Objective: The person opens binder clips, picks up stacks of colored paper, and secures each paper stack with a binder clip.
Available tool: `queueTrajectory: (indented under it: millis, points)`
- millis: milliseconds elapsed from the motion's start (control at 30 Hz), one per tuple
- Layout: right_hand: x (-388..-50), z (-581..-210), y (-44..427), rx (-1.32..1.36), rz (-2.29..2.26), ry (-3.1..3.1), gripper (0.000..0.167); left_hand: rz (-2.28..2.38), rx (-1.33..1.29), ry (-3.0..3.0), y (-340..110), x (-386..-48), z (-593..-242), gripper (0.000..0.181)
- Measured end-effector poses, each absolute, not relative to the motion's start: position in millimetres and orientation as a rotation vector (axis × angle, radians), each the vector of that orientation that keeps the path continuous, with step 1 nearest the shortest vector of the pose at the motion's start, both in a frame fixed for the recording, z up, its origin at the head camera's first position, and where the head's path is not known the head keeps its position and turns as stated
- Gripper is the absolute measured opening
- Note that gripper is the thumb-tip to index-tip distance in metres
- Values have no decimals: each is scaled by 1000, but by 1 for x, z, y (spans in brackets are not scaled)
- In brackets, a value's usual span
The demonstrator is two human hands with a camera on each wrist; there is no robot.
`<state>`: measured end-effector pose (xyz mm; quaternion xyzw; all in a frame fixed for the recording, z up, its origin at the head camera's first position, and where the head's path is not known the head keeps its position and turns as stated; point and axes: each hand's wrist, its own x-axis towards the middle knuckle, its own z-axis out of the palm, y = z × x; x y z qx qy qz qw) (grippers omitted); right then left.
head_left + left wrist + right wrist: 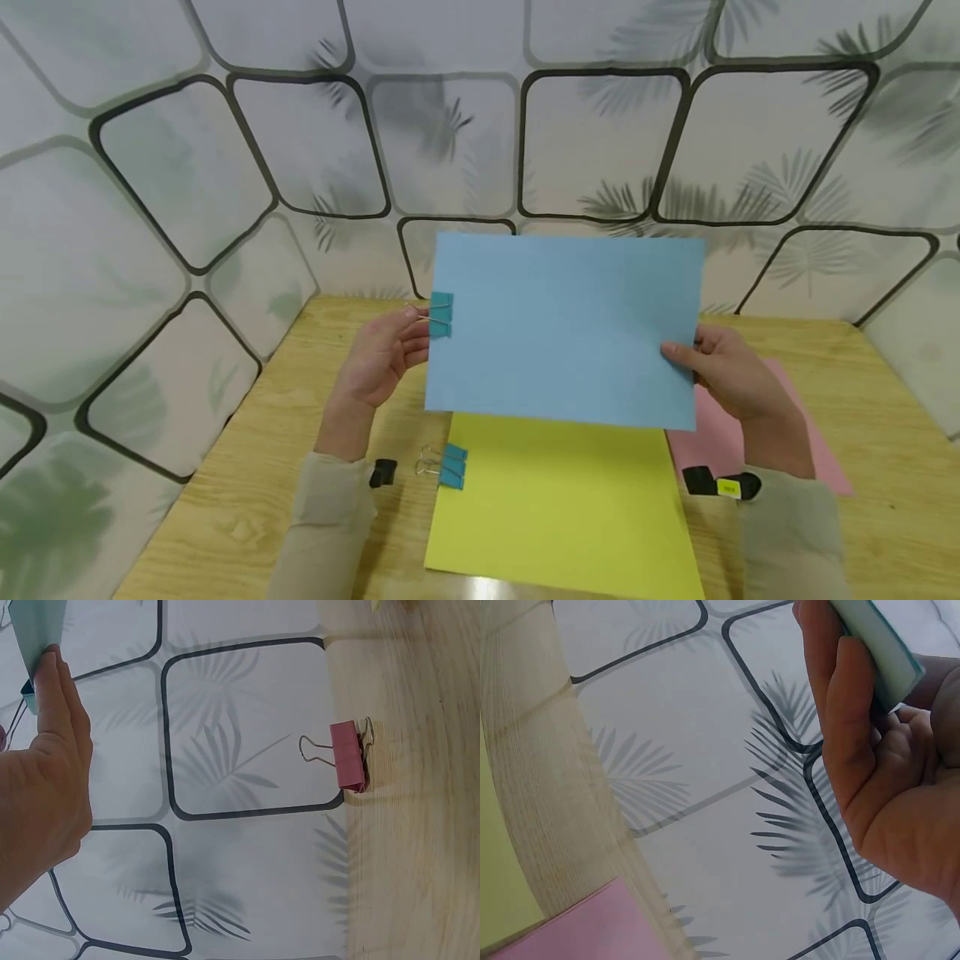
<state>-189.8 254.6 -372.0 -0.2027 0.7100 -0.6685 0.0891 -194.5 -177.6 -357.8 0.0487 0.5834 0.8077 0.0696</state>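
A blue sheet or stack [562, 329] is held up above the table, with a teal binder clip [441, 315] on its left edge. My left hand [378, 354] pinches that clip's wire handles, its other fingers behind the sheet's edge. At the right edge my right hand [731, 371] grips the blue paper, thumb in front and fingers behind. In the right wrist view the curled fingers [851, 697] lie against the paper [885, 652]. Below lies yellow paper [562, 508] with another teal clip [453, 467] on its left edge.
Pink paper [780, 433] lies partly under the yellow paper, on the right side of the wooden table [247, 500]. The left wrist view shows a pink binder clip [348, 756] on the table. A patterned wall or cloth [450, 142] stands behind the table.
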Motion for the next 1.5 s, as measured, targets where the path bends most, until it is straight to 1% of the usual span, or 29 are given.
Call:
queueTrajectory:
  millis: [133, 300, 433, 567, 700, 800, 933, 1033, 1333, 1500]
  points:
    - [-193, -375, 254, -533, -1974, 2159, 24, 2427, 130, 1758, -178, -198, -360, 30]
    - [-194, -376, 253, -531, -1904, 2184, 38, 2423, 131, 1772, -180, -200, -362, 28]
    - [-193, -375, 255, -587, -1871, 2133, 26, 2412, 98, 1784, -180, -201, -363, 29]
    - [-192, -373, 257, -634, -1842, 2180, 25, 2420, 76, 1780, -179, -201, -365, 30]
    - [-190, -371, 257, -634, -1766, 2295, 21, 2425, 80, 1771, -177, -200, -365, 26]
    - [-189, -370, 257, -663, -1700, 2353, 28, 2424, 76, 1776, -174, -201, -365, 26]
    - [-188, -370, 258, -695, -1638, 2336, 44, 2420, 37, 1807, -174, -202, -366, 32]
    - [-188, -369, 257, -680, -1602, 2308, 50, 2419, 16, 1819, -176, -201, -367, 34]
    - [-186, -367, 254, -662, -1598, 2329, 52, 2405, -4, 1830, -177, -200, -367, 33]
    - [-188, -369, 255, -656, -1645, 2340, 52, 2399, -1, 1857, -174, -204, -367, 30]
